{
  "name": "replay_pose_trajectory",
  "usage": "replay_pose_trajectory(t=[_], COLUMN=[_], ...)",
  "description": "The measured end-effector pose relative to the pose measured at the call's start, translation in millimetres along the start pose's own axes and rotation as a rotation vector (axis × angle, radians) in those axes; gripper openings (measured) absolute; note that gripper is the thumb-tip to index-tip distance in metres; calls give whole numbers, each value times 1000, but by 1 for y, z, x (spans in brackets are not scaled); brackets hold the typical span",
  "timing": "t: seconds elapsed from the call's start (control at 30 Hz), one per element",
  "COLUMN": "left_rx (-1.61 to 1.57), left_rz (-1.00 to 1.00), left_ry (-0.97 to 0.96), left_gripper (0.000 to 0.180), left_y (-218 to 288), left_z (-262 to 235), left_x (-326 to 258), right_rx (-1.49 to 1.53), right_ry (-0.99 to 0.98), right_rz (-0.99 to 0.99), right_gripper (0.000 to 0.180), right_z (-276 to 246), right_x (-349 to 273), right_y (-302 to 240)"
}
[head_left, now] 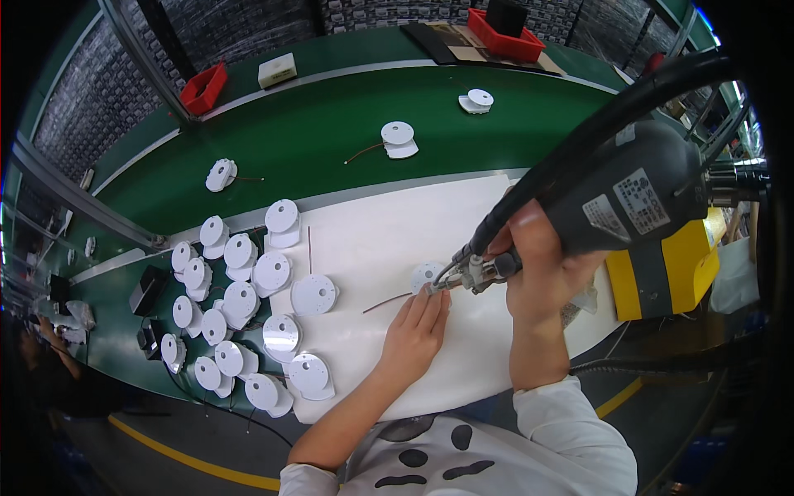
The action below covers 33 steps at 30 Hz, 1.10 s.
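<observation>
My right hand (542, 269) is wrapped round a black powered screwdriver (612, 198), held tilted with its metal nose pointing down and left. A thick black cable (571, 140) runs along the tool. The nose meets a small white round part (425, 274) lying on the white work surface. My left hand (415, 335) keeps its fingers pressed together on the near edge of this part. From the part a thin brown wire (386, 304) trails to the left. Fingers and tool nose hide some of the part.
Several similar white round parts (240, 299) crowd the left side. Others, such as one (399, 139), rest on the green conveyor belt (331, 136) beyond. Red bins (506, 37) and a pale box (277, 71) stand at the back. Something yellow (686, 269) is at right.
</observation>
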<state>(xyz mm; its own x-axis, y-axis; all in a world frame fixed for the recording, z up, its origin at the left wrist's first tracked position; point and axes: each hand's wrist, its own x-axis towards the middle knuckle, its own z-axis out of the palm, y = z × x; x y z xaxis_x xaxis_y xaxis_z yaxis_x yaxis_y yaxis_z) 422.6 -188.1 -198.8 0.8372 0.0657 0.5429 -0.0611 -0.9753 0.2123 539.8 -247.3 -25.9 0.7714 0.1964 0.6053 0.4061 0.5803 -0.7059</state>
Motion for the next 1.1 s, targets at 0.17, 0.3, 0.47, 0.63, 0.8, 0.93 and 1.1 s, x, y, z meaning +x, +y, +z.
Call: replay_pose_trajectory(t=[0.17,0.3,0.47,0.63,0.8,0.93,1.1], left_rx=[-2,-5,-129,-91,-100,-123,-119], left_rz=[-16,25,86,50,58,43,47], left_ry=[-31,52,44,52,-20,-5,6], left_gripper=[40,34,36,38,47,47,46], left_y=[1,-1,0,1,0,-1,-2], left_z=[-3,-3,-3,-3,-7,-3,-5], left_x=[-1,2,-1,-2,-5,-10,-8], right_rx=[-218,-109,-336,-296,-207,-262,-204], right_ry=[-116,126,263,185,-91,-166,-108], right_rz=[-94,-105,-160,-186,-144,-233,-112], right_gripper=[32,34,30,27,27,28,29], right_z=[-10,2,-9,-2,-2,-7,3], right_x=[5,10,21,16,8,5,2], right_y=[8,-7,-26,-24,-16,3,-3])
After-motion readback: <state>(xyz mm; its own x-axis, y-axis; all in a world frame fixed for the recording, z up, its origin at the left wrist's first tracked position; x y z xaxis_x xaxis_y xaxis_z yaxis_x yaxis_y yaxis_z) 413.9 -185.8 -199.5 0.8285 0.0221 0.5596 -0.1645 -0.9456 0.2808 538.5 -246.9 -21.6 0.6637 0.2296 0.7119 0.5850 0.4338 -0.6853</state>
